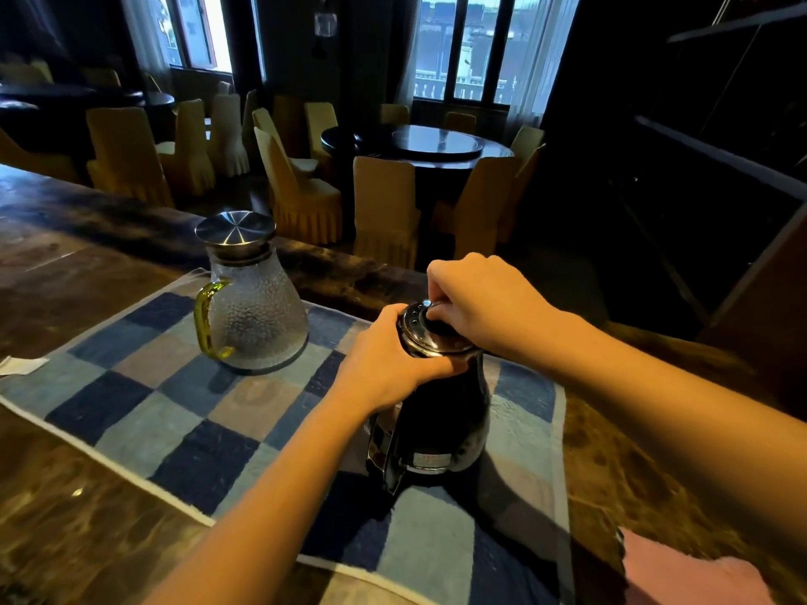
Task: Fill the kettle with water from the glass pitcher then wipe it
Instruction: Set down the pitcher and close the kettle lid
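Note:
A dark steel kettle [441,421] stands upright on a blue checked towel [174,412], right of centre. My left hand [388,360] wraps around the kettle's neck just under its lid [417,327]. My right hand [480,299] pinches the black knob on top of that lid, which sits on the kettle. To the left stands the textured glass pitcher [257,312] with a yellow-green handle and a flat metal lid [236,229] on it. The pitcher is upright and apart from both hands.
A pink cloth [681,574] lies at the lower right corner of the dark wooden counter [65,517]. A small white paper [22,365] rests at the towel's left edge. Beyond the counter's far edge are covered chairs and a round dining table [419,144].

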